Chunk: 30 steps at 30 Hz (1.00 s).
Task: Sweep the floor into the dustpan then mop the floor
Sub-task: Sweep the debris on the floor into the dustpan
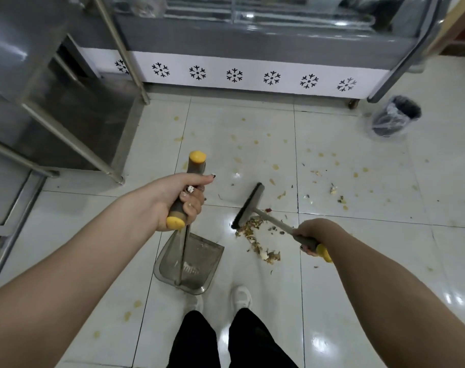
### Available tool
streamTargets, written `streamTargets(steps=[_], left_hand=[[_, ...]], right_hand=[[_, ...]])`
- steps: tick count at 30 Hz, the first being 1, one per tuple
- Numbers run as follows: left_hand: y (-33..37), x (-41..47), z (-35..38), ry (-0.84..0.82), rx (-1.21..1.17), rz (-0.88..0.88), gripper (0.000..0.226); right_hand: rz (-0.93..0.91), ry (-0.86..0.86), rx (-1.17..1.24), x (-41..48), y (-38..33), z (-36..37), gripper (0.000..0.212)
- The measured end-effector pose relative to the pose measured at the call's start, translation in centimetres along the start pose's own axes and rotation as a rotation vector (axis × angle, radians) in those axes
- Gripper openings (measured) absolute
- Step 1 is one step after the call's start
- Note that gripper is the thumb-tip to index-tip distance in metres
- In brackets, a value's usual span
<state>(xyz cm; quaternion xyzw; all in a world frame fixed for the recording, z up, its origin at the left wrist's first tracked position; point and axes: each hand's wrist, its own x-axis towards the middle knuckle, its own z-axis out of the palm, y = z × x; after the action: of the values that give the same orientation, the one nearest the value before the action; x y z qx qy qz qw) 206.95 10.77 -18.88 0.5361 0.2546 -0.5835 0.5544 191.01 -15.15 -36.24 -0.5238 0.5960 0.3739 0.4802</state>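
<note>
My left hand (178, 200) grips the grey and yellow handle (192, 168) of a long-stemmed dustpan. Its grey translucent pan (196, 261) rests on the white tiled floor in front of my feet, its mouth facing right. My right hand (309, 235) grips the grey and yellow handle of a small broom. The broom's black brush head (248, 205) touches the floor just right of the pan. A pile of food scraps (255, 240) lies between the brush and the pan's mouth. More crumbs (334, 192) and yellowish stains are scattered over the tiles beyond.
A display freezer (252, 73) with snowflake marks runs across the back. A steel table's legs (114, 179) and shelf stand at the left. A black bin (395, 115) lined with a clear bag sits at the back right. My white shoes (240, 297) are below the pan.
</note>
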Motion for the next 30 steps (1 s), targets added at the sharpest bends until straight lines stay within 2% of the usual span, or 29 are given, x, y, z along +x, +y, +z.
streamTargets(steps=[2,8,12,16,19,24,27,30], left_hand=[[-0.6,-0.2,0.7,-0.004,-0.007,0.000,0.033],[-2.1,-0.7,1.4,-0.013,-0.018,0.028,0.033],[-3.0,-1.5,1.4,-0.030,-0.004,0.055,0.031],[-2.4,-2.1,1.0,-0.029,-0.029,0.049,0.031],[-1.7,-2.0,0.6,-0.032,-0.067,0.049,0.029],[-1.2,-1.2,-0.1,-0.037,-0.091,0.058,0.031],[-1.0,-0.7,-0.2,-0.018,-0.090,0.062,0.030],[-0.9,-0.5,-0.1,-0.010,-0.083,0.050,0.033]], right_hand=[[-0.007,0.014,0.010,-0.2,0.4,-1.2,0.022],[-0.080,-0.086,-0.021,-0.7,0.1,-2.1,0.023],[-0.148,-0.206,0.027,-0.3,-1.4,-0.1,0.017],[-0.208,-0.294,0.056,-0.2,-4.1,3.2,0.025],[-0.208,-0.311,-0.002,-0.2,-5.8,5.2,0.029],[-0.149,-0.303,-0.016,0.6,-6.8,5.8,0.018],[-0.069,-0.261,-0.031,0.6,-5.4,4.3,0.014],[-0.068,-0.175,0.065,0.1,-2.6,2.2,0.016]])
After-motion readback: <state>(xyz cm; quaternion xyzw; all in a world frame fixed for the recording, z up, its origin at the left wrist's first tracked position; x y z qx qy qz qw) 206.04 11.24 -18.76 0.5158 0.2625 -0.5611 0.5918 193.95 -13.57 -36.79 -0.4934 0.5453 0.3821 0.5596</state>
